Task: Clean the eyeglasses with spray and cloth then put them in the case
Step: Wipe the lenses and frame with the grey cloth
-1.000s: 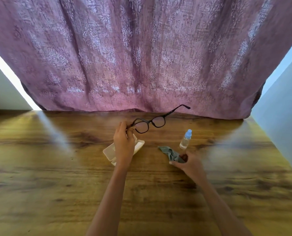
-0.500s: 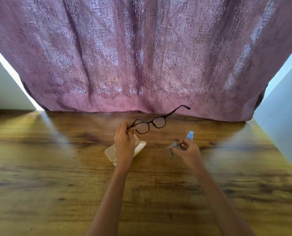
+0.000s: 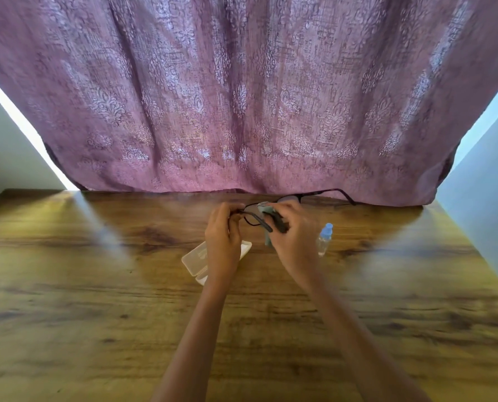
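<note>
Since the earlier frames the right hand (image 3: 292,230) has left the table, where it was taking the cloth (image 3: 266,211) beside the spray bottle (image 3: 324,239), and has come up to the eyeglasses (image 3: 317,195). The two hands now meet over the far middle of the wooden table (image 3: 97,300), in front of the purple curtain (image 3: 242,97).

The left hand (image 3: 223,239) is closed on the left end of the frame, at the hinge side, and holds the eyeglasses in the air. The right hand is closed on the grey-green cloth and presses it on a lens; a corner of the cloth hangs down under the fingers. The lens itself is mostly hidden, so I cannot tell how much of it the cloth covers.

The long axis of the frame runs from left to right, a little up toward the right. One temple arm sticks out to the right, past the right hand, toward the curtain. The right hand is therefore the one nearer to the lenses, and I judge that wiping must go along this axis while the left hand keeps the frame from turning.

The case (image 3: 195,261) lies open on the table just under the left hand, and the spray bottle stands upright near the right hand.
</note>
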`<action>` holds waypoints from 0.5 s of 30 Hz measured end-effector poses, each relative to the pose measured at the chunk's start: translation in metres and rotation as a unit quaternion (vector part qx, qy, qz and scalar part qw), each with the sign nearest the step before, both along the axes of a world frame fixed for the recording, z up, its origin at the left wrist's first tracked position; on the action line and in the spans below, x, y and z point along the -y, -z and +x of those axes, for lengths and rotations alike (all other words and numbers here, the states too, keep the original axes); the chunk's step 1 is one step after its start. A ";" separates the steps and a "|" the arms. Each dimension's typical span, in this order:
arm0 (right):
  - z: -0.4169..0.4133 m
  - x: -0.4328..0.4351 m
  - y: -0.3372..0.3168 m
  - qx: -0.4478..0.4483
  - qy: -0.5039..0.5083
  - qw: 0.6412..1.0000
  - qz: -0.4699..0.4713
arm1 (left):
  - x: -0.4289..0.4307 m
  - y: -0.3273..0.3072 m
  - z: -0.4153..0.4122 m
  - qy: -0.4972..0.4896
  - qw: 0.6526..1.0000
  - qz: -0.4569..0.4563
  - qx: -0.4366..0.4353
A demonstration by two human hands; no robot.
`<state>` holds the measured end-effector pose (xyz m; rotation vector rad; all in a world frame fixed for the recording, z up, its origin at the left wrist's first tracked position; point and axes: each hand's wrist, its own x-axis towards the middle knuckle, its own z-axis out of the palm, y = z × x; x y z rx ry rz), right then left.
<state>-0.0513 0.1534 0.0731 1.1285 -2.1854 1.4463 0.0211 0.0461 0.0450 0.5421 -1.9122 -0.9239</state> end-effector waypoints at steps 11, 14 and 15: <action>0.002 0.009 0.009 -0.073 0.033 0.996 0.043 | -0.004 -0.006 -0.002 -0.006 0.999 0.025 -0.025; 0.003 0.009 0.012 -0.079 0.011 0.996 0.025 | -0.005 -0.006 -0.002 -0.005 0.999 0.019 -0.028; 0.006 0.009 0.012 -0.081 0.001 0.997 0.017 | -0.005 -0.006 -0.003 -0.003 0.999 0.018 -0.028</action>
